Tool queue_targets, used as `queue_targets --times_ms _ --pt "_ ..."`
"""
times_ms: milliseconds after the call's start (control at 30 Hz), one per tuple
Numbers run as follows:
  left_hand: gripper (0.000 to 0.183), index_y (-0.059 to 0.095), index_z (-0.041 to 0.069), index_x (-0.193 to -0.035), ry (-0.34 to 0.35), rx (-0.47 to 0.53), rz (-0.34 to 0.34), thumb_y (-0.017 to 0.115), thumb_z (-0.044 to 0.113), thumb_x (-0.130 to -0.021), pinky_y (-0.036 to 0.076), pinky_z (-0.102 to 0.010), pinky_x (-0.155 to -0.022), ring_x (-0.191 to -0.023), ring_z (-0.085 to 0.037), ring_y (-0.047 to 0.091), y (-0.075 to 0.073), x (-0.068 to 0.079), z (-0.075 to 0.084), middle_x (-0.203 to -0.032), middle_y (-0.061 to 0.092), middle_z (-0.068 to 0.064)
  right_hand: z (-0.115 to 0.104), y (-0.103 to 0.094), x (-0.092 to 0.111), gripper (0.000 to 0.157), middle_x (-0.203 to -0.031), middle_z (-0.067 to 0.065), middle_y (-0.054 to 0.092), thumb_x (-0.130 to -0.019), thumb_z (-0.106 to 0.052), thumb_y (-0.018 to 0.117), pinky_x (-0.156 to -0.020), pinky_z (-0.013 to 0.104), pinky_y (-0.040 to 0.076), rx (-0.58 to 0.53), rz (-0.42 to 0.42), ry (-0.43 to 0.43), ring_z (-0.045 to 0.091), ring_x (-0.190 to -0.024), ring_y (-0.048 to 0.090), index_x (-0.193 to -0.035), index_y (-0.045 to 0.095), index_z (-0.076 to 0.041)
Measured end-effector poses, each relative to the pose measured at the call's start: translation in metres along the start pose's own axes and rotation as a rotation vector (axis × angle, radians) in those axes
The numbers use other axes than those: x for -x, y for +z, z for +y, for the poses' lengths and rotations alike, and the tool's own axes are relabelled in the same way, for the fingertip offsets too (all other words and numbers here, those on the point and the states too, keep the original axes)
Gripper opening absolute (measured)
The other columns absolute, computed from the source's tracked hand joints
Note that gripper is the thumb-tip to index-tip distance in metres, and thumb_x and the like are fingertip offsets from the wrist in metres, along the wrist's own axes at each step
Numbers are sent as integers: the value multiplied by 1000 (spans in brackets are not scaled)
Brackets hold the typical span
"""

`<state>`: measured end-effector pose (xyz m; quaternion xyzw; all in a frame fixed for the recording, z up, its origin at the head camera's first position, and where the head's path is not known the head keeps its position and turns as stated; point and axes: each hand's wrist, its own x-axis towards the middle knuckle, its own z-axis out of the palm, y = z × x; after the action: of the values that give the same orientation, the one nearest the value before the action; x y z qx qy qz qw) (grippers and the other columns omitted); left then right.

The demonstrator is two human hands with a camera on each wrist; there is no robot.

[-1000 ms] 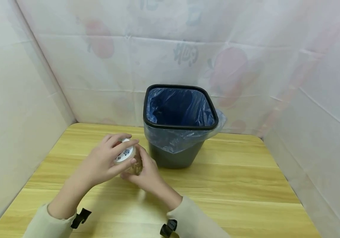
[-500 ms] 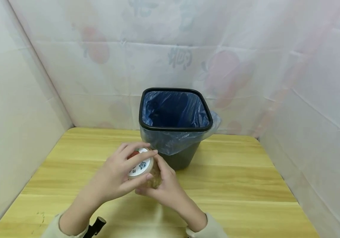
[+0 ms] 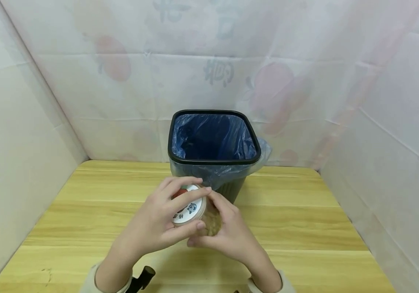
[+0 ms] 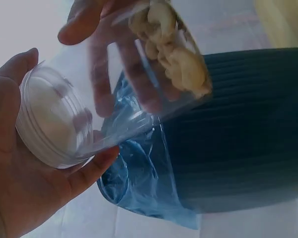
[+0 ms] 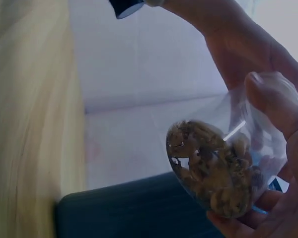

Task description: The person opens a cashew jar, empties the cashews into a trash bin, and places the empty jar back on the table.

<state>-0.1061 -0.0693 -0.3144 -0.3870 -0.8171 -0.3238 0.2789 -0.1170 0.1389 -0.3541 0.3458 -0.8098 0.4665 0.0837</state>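
Observation:
A clear plastic jar (image 3: 213, 223) is held tilted in both hands, in front of the trash bin. My left hand (image 3: 154, 217) has its fingers and thumb around the jar's lid (image 3: 191, 208), which bears a white label with a red patch and a small drawing. My right hand (image 3: 234, 231) grips the jar's body from the other side. Inside, pale curved nuts (image 4: 186, 69) that look like cashews lie gathered at the bottom end; the right wrist view shows them heaped as well. The lid end of the jar looks closed.
Just behind the hands stands a dark grey trash bin (image 3: 231, 190) with a black rim (image 3: 214, 162). A translucent blue bag (image 3: 262, 155) lines it and hangs over its outside. The wooden table (image 3: 297, 228) is bounded by pale cloth walls (image 3: 378, 122).
Both hands have carried the jar to the right and nearer to the body, in front of the bin. Their hold on lid and body looks the same. The head view has shifted slightly.

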Motion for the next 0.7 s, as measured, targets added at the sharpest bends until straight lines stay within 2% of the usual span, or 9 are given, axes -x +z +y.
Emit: queue_targets --times_ms 233,433,700 --pt "55 60 23 -138 26 47 9 70 50 -91 51 -43 -91 -125 -22 49 9 2 -1 -141 53 -5 12 -13 5 98 -136 -8 55 -64 -34 95 -96 33 52 -22 -15 -8 14 -119 56 -148 44 -27" --pt "60 57 23 -141 49 75 -10 62 57 -93 51 -41 -94 -127 -20 49 16 7 -3 -140 54 -4 20 -21 9 96 -135 -8 55 -64 -29 96 -94 34 53 -23 -63 -43 14 -117 57 -146 46 -27" --pt "62 57 17 -140 151 74 19 68 52 -90 51 -39 -93 -123 -22 52 19 5 -7 -139 54 -6 21 -31 10 95 -136 -7 55 -66 -32 95 -96 35 52 -24 -89 -74 15 -119 56 -147 47 -24"
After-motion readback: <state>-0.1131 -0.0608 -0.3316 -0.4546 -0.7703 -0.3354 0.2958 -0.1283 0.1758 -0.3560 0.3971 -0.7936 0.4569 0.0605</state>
